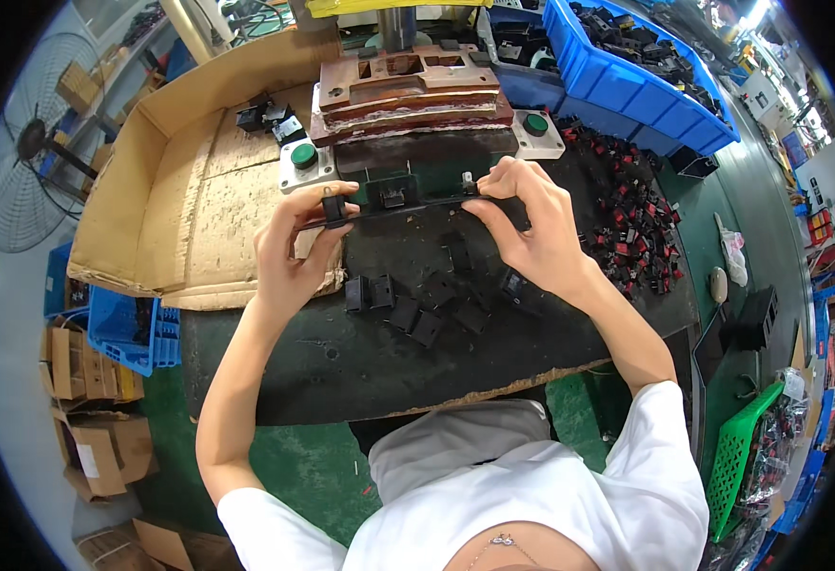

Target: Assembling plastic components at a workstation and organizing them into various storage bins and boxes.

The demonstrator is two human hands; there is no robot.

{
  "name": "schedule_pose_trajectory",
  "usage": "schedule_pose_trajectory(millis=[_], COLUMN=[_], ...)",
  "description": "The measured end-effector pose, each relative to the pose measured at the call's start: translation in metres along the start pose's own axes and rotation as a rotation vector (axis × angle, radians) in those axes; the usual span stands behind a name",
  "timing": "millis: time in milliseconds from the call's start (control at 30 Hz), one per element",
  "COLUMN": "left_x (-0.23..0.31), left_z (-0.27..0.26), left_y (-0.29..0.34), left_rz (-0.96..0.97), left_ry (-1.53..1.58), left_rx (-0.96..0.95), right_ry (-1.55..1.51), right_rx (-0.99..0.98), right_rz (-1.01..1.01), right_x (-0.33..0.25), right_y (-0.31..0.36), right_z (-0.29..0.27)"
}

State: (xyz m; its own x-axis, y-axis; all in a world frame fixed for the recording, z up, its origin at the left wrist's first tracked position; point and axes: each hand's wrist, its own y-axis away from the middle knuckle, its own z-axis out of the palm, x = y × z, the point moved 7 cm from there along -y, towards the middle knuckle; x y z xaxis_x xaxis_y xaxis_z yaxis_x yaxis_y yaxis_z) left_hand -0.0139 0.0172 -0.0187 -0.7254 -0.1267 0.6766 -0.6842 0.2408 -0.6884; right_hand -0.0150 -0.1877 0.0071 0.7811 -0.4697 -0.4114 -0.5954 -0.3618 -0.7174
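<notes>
A long black plastic panel (425, 202) is held level between my two hands, in front of the machine fixture. My left hand (294, 243) pinches its left end, where a small black block (334, 208) sits by the fingertips. At the opposite end, my right hand (531, 224) grips it between thumb and fingers, beside a small metal tab (468, 181). A black square part (394, 193) stands at the panel's middle; I cannot tell whether it is fixed there. Several loose black plastic housings (405, 314) lie on the dark table (341, 381) below my hands.
Behind the panel is a copper-coloured machine fixture (408, 90), flanked by green push buttons (304, 156) on white boxes. An open cardboard box (175, 209) lies left. Red-and-black small parts (631, 224) are heaped right, below a blue crate (646, 86) full of black parts.
</notes>
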Motion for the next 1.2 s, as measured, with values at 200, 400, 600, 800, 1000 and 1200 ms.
schedule_pose_trajectory(millis=[200, 400, 600, 800, 1000, 1200], left_x=[0.003, 0.004, 0.002, 0.006, 0.011, 0.008], left_z=[-0.002, -0.003, -0.005, -0.006, -0.007, -0.007], left_y=[0.000, 0.000, 0.000, 0.000, -0.004, -0.004], left_rz=[0.033, 0.061, 0.025, 0.065, 0.022, -0.008], left_ry=[-0.024, -0.039, -0.066, -0.078, -0.075, -0.073], left_rx=[-0.007, -0.004, -0.062, -0.041, -0.074, -0.066], right_ry=[0.007, -0.002, -0.029, -0.043, 0.049, 0.048], right_rx=[-0.003, 0.002, -0.006, -0.003, -0.027, -0.045], right_rz=[-0.024, -0.049, -0.027, -0.035, -0.099, -0.124], right_x=[-0.003, -0.005, -0.004, -0.004, -0.004, -0.003], right_y=[-0.002, -0.003, -0.002, -0.002, -0.003, -0.003], right_z=[-0.002, -0.002, 0.000, 0.000, 0.000, 0.003])
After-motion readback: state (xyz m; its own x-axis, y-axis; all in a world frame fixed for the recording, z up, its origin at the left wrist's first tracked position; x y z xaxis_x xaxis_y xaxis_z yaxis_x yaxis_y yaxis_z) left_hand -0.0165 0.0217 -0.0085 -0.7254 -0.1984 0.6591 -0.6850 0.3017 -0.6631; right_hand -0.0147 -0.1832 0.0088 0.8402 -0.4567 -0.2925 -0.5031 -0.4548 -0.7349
